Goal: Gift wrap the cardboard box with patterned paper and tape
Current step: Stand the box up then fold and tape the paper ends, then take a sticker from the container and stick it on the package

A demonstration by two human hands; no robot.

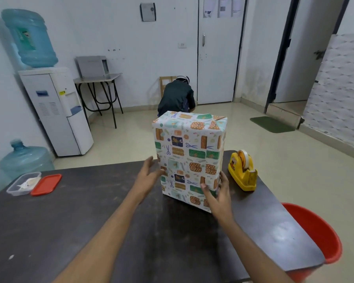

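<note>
Two bare forearms are seen reaching up from the bottom edge of the frame across a dark table [102,211]. A red tub [319,231] is tucked under the table edge at the lower right. At centre frame the right hand [218,194] is laid against the lower right corner of the wrapped box [189,158], thumb on the near face and fingers curled round the side edge, so the corner is gripped. The left hand [149,173] is held spread with fingers apart; its fingertips are placed at the box's left edge, low down. The box is stood upright on the table, tilted slightly, and is fully covered in patterned paper with folded flaps seen on its top end. Just right of it on the table a yellow tape dispenser [243,172] is placed, apart from the box. At the left of the table a clear container [23,183] and its red lid [46,184] are set side by side. Farther off, at upper left, a water cooler [55,111] is stood against the wall, and at upper centre a crouched person [177,97] is seen by a door.
</note>
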